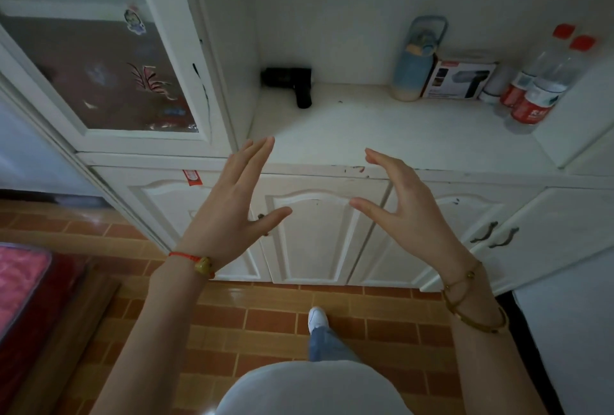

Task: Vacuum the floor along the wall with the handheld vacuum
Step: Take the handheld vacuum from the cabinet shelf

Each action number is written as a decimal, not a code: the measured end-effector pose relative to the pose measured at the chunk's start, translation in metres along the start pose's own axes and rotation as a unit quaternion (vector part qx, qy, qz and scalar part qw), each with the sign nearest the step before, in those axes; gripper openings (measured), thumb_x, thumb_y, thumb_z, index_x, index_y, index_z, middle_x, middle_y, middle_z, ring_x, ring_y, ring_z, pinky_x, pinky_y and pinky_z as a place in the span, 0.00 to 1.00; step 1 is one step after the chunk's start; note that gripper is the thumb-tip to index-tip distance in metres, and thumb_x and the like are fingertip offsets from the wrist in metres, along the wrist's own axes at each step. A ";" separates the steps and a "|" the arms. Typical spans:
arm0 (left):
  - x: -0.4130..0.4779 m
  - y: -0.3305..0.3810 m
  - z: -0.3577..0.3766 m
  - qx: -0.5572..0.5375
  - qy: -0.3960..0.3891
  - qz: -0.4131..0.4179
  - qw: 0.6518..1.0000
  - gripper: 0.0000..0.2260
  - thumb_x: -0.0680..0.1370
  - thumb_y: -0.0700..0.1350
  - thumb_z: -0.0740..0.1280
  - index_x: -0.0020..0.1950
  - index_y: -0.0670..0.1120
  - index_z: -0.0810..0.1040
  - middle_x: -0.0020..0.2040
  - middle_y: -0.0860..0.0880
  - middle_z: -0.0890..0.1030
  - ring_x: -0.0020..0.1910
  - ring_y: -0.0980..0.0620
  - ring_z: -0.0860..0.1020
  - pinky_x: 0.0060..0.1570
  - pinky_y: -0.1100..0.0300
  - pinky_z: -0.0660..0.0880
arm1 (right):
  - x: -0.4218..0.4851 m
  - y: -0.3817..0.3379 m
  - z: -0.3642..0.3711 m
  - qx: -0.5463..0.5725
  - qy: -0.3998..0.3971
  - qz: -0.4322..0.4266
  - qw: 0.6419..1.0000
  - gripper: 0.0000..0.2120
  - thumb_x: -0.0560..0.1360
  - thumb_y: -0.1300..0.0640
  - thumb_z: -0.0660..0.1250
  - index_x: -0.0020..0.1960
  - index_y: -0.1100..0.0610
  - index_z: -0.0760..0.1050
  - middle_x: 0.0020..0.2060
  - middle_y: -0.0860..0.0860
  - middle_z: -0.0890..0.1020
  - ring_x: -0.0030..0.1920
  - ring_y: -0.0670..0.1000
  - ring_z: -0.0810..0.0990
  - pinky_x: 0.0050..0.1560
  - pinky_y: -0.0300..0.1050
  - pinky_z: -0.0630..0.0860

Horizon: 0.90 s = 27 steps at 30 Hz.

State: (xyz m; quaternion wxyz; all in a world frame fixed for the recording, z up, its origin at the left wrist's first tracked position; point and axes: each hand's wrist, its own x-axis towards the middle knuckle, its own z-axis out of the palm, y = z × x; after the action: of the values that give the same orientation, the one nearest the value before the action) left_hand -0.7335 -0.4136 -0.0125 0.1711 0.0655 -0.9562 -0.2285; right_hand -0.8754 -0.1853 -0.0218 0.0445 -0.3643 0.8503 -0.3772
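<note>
A small black handheld vacuum (292, 82) lies on the white cabinet counter (398, 129), at the back left near the wall. My left hand (232, 202) is raised in front of the counter's front edge, fingers spread, holding nothing. My right hand (408, 205) hovers level with it, fingers curved and apart, also holding nothing. Both hands are well short of the vacuum. The orange brick-pattern floor (252, 318) runs along the base of the cabinet below my hands.
A blue bottle (415, 59), a product box (458, 79) and two red-capped water bottles (545, 82) stand at the counter's back right. A glass-door cabinet (99, 59) rises on the left. A red mat (20, 285) lies at lower left. My white shoe (317, 318) is on the floor.
</note>
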 end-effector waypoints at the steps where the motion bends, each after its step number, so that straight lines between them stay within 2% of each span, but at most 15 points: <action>1: 0.010 -0.005 0.004 0.000 0.001 -0.006 1.000 0.40 0.75 0.57 0.67 0.80 0.50 0.50 0.79 0.52 0.53 0.78 0.56 0.50 0.75 0.57 0.51 | 0.012 0.004 0.002 0.003 -0.004 0.001 1.000 0.35 0.74 0.42 0.68 0.77 0.48 0.60 0.72 0.43 0.68 0.68 0.38 0.65 0.61 0.18 0.55; 4: 0.044 -0.019 0.014 -0.001 0.005 -0.021 1.000 0.40 0.75 0.55 0.69 0.80 0.51 0.49 0.79 0.53 0.53 0.77 0.56 0.53 0.71 0.64 0.51 | 0.050 0.018 0.004 0.014 -0.006 -0.005 1.000 0.34 0.75 0.43 0.68 0.77 0.49 0.62 0.71 0.43 0.69 0.70 0.41 0.66 0.60 0.17 0.55; 6: 0.069 -0.027 0.020 -0.011 0.005 -0.032 0.999 0.40 0.76 0.54 0.69 0.80 0.51 0.49 0.79 0.53 0.54 0.77 0.56 0.54 0.71 0.66 0.52 | 0.078 0.026 0.003 0.027 0.000 -0.007 1.000 0.33 0.75 0.43 0.68 0.76 0.49 0.63 0.70 0.43 0.70 0.71 0.42 0.66 0.63 0.20 0.56; 10: 0.123 -0.046 0.032 -0.013 0.009 -0.054 0.998 0.39 0.76 0.55 0.69 0.80 0.51 0.49 0.79 0.52 0.55 0.76 0.53 0.58 0.72 0.60 0.58 | 0.139 0.043 0.001 0.040 -0.009 -0.018 0.999 0.30 0.76 0.42 0.67 0.74 0.50 0.65 0.69 0.44 0.72 0.71 0.44 0.68 0.72 0.40 0.64; 14: 0.172 -0.064 0.046 -0.019 0.024 -0.085 0.996 0.37 0.77 0.53 0.69 0.80 0.49 0.51 0.79 0.50 0.55 0.75 0.51 0.61 0.70 0.61 0.59 | 0.206 0.065 0.005 0.022 -0.017 -0.022 0.999 0.29 0.76 0.42 0.67 0.72 0.54 0.69 0.67 0.48 0.75 0.68 0.48 0.71 0.70 0.51 0.69; 16: 0.191 -0.074 0.055 -0.021 0.028 -0.104 0.994 0.36 0.77 0.52 0.69 0.80 0.48 0.53 0.79 0.50 0.56 0.75 0.50 0.62 0.69 0.62 0.58 | 0.240 0.074 0.010 0.014 -0.017 -0.017 1.000 0.27 0.76 0.43 0.68 0.70 0.56 0.71 0.65 0.51 0.76 0.64 0.51 0.74 0.67 0.51 0.72; 20: 0.223 -0.097 0.070 -0.026 0.042 -0.139 0.989 0.34 0.77 0.49 0.70 0.78 0.45 0.57 0.77 0.45 0.59 0.75 0.46 0.62 0.71 0.59 0.59 | 0.305 0.085 0.025 0.021 -0.011 0.004 1.000 0.24 0.75 0.48 0.71 0.65 0.59 0.74 0.60 0.56 0.79 0.58 0.55 0.78 0.58 0.44 0.73; 24: 0.247 -0.119 0.081 -0.051 0.052 -0.172 0.982 0.32 0.77 0.44 0.70 0.76 0.40 0.61 0.74 0.41 0.65 0.73 0.44 0.64 0.69 0.64 0.57 | 0.354 0.093 0.045 0.001 -0.035 0.036 0.999 0.22 0.77 0.48 0.69 0.63 0.62 0.75 0.59 0.58 0.80 0.56 0.57 0.79 0.53 0.41 0.70; 27: 0.261 -0.132 0.086 -0.060 0.057 -0.197 0.977 0.30 0.76 0.43 0.71 0.75 0.40 0.63 0.72 0.39 0.68 0.70 0.42 0.68 0.69 0.57 0.63 | 0.381 0.092 0.061 -0.019 -0.056 0.064 0.996 0.23 0.78 0.46 0.67 0.60 0.65 0.75 0.56 0.59 0.81 0.56 0.58 0.79 0.54 0.45 0.71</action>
State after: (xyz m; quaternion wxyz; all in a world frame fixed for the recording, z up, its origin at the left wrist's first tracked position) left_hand -1.0011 -0.5481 -0.0679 0.1805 0.2550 -0.8977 -0.3106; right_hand -1.1857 -0.4298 -0.0515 0.1091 -0.3300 0.8751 -0.3366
